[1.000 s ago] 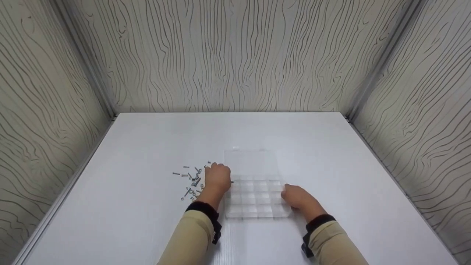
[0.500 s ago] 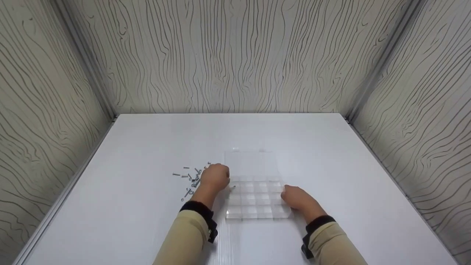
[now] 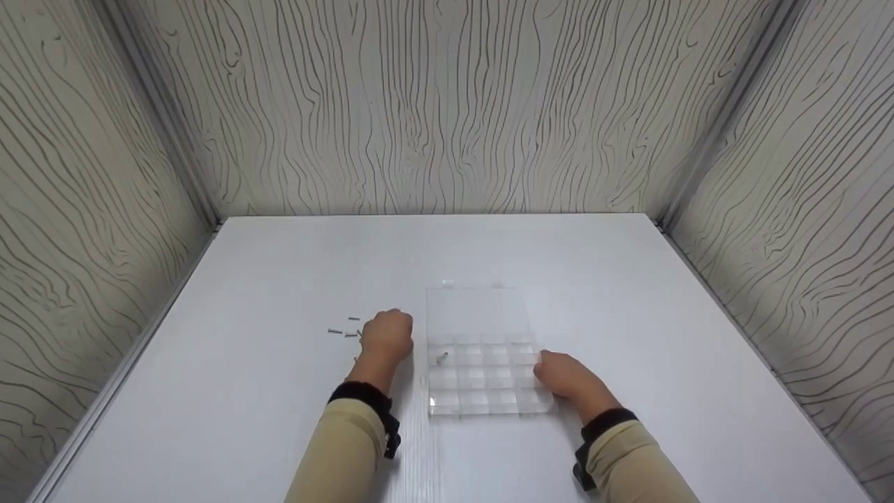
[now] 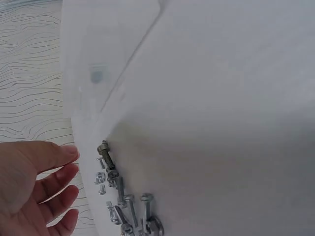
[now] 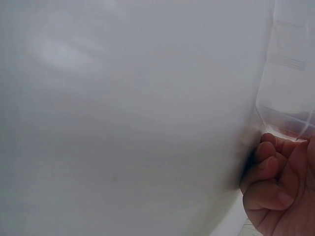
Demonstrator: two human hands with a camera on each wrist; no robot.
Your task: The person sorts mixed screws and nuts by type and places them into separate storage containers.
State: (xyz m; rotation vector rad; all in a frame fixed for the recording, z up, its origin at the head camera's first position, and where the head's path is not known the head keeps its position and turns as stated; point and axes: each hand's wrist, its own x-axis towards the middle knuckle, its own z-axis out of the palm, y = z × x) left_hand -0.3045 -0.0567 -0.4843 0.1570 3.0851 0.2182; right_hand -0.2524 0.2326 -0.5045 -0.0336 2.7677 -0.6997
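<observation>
- The left hand [image 3: 386, 335] hangs over the heap of screws [image 4: 123, 196] on the white table [image 3: 279, 265], left of the clear compartment box [image 3: 482, 377]. In the left wrist view its fingers [image 4: 54, 182] are spread and relaxed, holding nothing, just above the nearest screws.
- The right hand [image 3: 566, 376] rests against the box's right edge near its front corner. The right wrist view shows the fingers [image 5: 268, 164] curled against the box wall; whether the thumb truly pinches it is hard to make out, so I'd call it a bracing hold.
- One screw [image 3: 442, 358] already lies in a compartment at the box's left side, in the second row from the hinge as best I can tell. The lid lies open flat toward the table's far edge.
- My reading: this is the sorting step, between one drop and the next pick.
- The next move calls for a fingertip pinch on a single screw from a tangled heap, while the right hand keeps the light box from sliding.
</observation>
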